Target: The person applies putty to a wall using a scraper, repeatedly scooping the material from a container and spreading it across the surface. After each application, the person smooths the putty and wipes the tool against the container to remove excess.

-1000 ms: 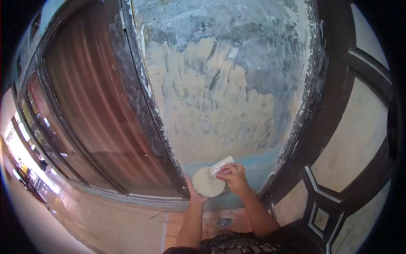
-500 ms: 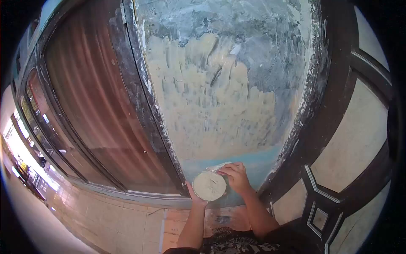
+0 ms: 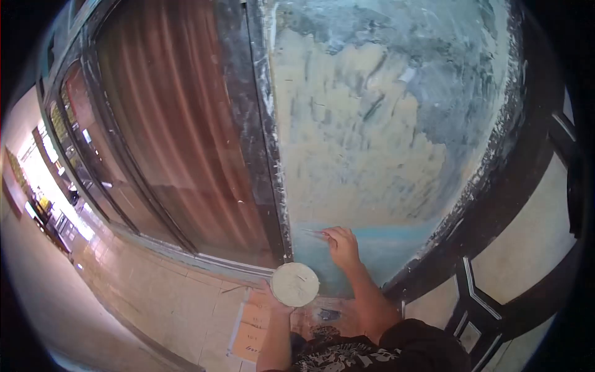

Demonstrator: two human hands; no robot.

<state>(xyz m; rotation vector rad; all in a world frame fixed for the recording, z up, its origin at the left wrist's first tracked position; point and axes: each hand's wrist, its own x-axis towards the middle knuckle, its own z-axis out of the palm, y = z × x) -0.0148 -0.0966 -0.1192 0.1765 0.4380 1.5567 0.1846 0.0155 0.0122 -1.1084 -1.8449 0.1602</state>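
Putty (image 3: 295, 284), pale, soft and pasty by the look, heaped on one round pan cupped from beneath in left hand (image 3: 277, 302), low before blue foot of wall (image 3: 372, 155); likely to slump if tipped, so best kept level, held under the base. One thin scraper blade (image 3: 315, 233), stiff and light, pinched shut in right hand (image 3: 342, 245), edge touching wall; two hands, one pan, one blade.

No writing can be read; the paper sheets (image 3: 255, 322) on the floor (perhaps printed) blur.
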